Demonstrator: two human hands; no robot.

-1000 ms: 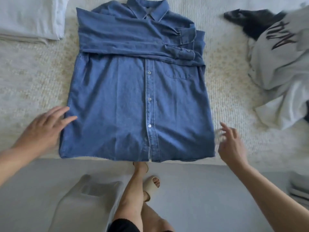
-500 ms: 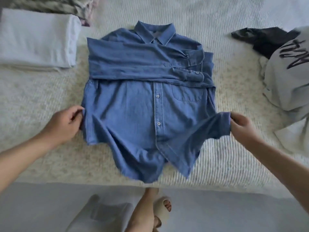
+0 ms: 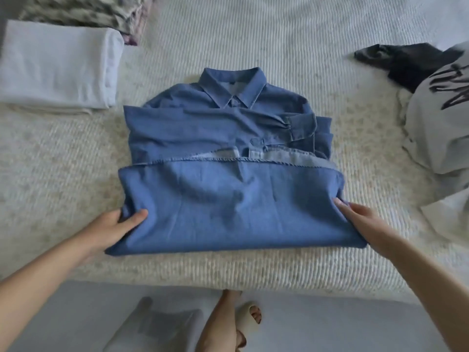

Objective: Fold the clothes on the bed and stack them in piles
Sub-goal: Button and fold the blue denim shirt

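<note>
The denim shirt (image 3: 228, 199) looked soft but weighty. Her left hand (image 3: 111, 227) and right hand (image 3: 360, 219) each pinched a side edge at the fold, the sensible hold.

Glowing in soft, even, cool daylight, bright without glare. Casting only faint shadows: under the folded hem of the denim shirt (image 3: 228, 199) and along the near edge of the bed (image 3: 279, 270). Bending outward at the frame's edges from wide-angle distortion. Smearing with motion blur at the far left corner, over the patterned fabric (image 3: 83, 13). Softening slightly throughout, never crisp.
</note>
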